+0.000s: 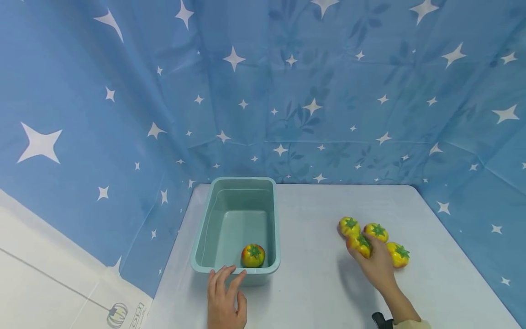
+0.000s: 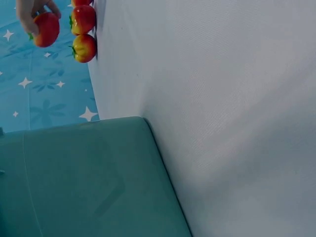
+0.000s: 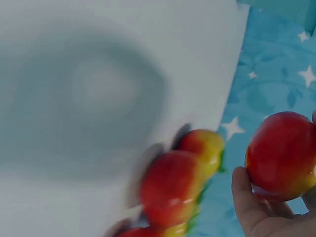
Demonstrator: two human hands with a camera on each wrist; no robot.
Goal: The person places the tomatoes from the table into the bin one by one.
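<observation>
My right hand [image 1: 377,267] grips a red-and-yellow tomato [image 1: 359,246] with a green leafy top. The right wrist view shows this tomato [image 3: 281,157] raised off the tabletop, fingers and thumb around it. Close by, several similar tomatoes sit on the table, among them one at the back left [image 1: 348,225], one behind the hand [image 1: 377,231] and one to its right [image 1: 397,256]. My left hand [image 1: 226,299] has its fingertips at the front rim of a blue-green plastic bin [image 1: 205,228], fingers loosely bent. Inside the bin, near its front right corner, lies another tomato [image 1: 252,256].
A white table [image 1: 312,283] carries the bin on its left side and the loose tomatoes on its right. Blue cloth [image 1: 287,91] with white stars hangs behind and along both sides. A pale printed sheet [image 1: 61,274] lies at the lower left.
</observation>
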